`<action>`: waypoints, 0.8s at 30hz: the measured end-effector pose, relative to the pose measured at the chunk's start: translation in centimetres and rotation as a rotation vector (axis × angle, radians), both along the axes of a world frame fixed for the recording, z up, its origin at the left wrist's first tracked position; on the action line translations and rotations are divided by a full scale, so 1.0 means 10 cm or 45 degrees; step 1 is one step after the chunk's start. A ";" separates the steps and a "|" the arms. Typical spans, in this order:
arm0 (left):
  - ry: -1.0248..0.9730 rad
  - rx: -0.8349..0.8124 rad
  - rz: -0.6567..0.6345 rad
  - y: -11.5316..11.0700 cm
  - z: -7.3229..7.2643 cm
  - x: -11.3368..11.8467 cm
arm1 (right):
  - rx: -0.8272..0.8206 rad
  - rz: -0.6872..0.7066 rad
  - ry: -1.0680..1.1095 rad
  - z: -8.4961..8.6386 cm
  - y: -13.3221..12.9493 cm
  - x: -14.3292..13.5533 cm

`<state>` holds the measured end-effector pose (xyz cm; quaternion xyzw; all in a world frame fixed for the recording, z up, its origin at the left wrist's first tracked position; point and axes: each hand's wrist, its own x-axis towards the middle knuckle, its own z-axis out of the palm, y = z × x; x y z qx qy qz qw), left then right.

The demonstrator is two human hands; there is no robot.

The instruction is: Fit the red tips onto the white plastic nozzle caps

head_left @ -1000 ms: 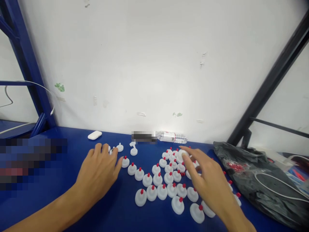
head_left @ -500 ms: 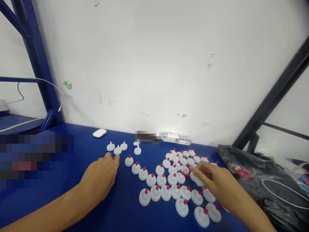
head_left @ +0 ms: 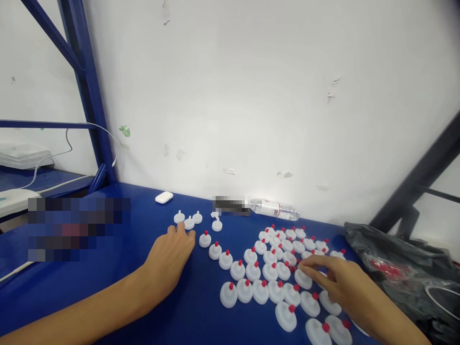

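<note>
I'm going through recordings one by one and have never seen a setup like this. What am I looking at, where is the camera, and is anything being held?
There is no machine here: a person works bare-handed, seen from a camera worn on their head, looking forward and down.

On the blue table stand many white rounded pieces with red tips, plus a few plain white pieces without them. Toward the wall lie a clear bottle and a small white case; a dark plastic bag is at the right.

The right hand has its fingertips at one white piece; whether it is gripped isn't clear. The left hand is palm down near the plain pieces, with nothing visibly held.
</note>
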<state>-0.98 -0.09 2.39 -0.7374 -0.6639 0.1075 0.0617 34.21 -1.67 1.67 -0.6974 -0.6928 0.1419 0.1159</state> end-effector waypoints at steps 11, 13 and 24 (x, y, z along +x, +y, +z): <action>-0.057 0.202 -0.184 0.05 -0.03 -0.02 | 0.117 0.002 -0.008 -0.04 0.01 0.02; -0.058 0.209 -0.197 0.06 -0.03 -0.03 | 0.168 -0.033 -0.003 0.00 0.01 0.00; -0.136 0.199 -0.151 0.18 0.12 -0.15 | 0.376 -0.147 0.018 0.12 -0.04 -0.10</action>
